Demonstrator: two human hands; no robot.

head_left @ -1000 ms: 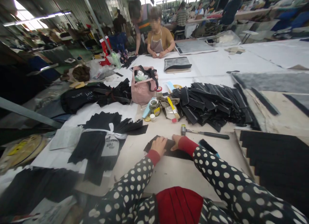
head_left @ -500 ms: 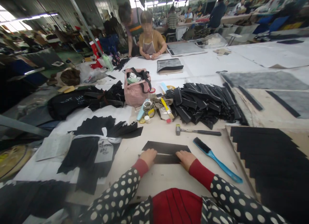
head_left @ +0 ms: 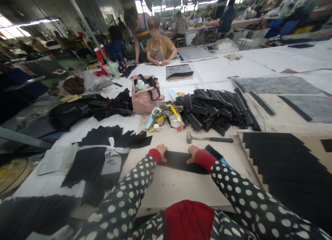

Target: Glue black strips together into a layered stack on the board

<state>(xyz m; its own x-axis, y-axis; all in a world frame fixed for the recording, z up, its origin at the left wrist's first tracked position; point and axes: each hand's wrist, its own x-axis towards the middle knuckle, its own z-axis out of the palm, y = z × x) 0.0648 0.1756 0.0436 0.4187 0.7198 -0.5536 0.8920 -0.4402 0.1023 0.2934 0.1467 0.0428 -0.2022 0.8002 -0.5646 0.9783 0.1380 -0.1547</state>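
Observation:
A black strip of material [head_left: 178, 160] lies flat on the pale work board in front of me. My left hand [head_left: 162, 152] rests at its left end, thumb on the strip and fingers apart. Toward the right part of the strip, my right hand [head_left: 192, 153] touches the upper edge with thumb and fingers spread. Just behind my right sleeve is a blue-handled brush [head_left: 214, 153], its handle mostly hidden by the sleeve. A hammer [head_left: 210, 139] lies behind it.
Black pieces with a white tie [head_left: 95, 164] lie left, overlapping black pieces [head_left: 280, 157] right. Farther back are a pink bag [head_left: 145, 100], a glass jar [head_left: 157, 116], a yellow brush [head_left: 176, 115] and a dark strip pile [head_left: 212, 110]. Two people stand across the table.
Both hands have moved up and away from me. Two black pieces were visible with a gap between them; now one strip shows. My right sleeve has come over the blue brush handle.

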